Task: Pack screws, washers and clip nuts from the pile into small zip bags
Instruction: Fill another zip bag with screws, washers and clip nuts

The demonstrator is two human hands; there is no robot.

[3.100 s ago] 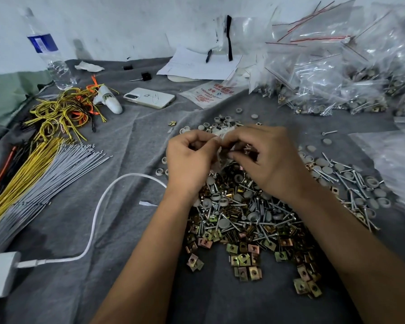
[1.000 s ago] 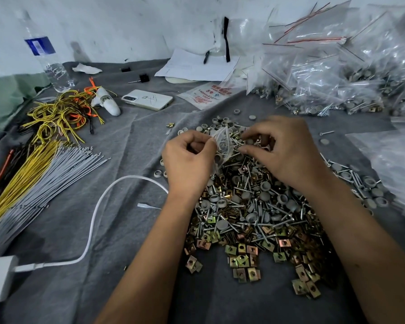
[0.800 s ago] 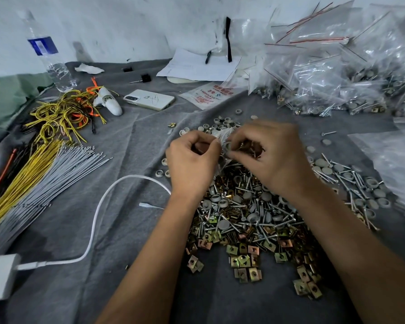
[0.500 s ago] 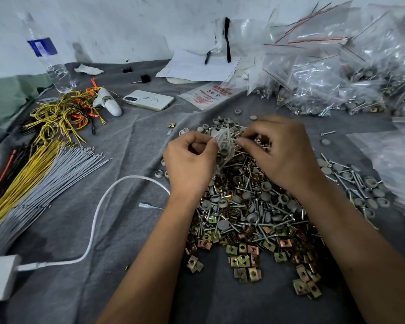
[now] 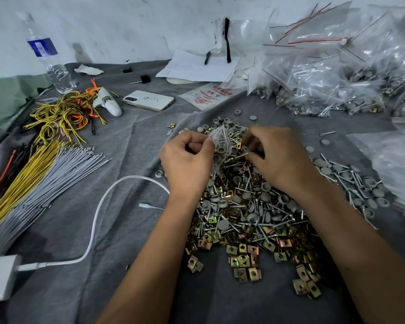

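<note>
A pile of screws, grey washers and brass clip nuts (image 5: 250,206) covers the grey cloth in front of me. My left hand (image 5: 188,163) pinches a small clear zip bag (image 5: 220,143) by its mouth above the pile's far end. My right hand (image 5: 278,157) hovers just right of the bag, its fingertips pinching a screw (image 5: 240,156) that points toward the bag's opening. The bag holds a few grey washers and screws. Loose clip nuts (image 5: 243,260) lie at the pile's near edge.
Filled zip bags (image 5: 332,73) are heaped at the back right. A phone (image 5: 149,100), papers (image 5: 197,66) and a water bottle (image 5: 48,54) stand at the back. Yellow and grey wire bundles (image 5: 38,169) lie on the left; a white charger cable (image 5: 96,213) curves beside my left arm.
My right hand dipped to the pile and came back to the bag's mouth with a screw. My left hand has kept the bag in the same place.
</note>
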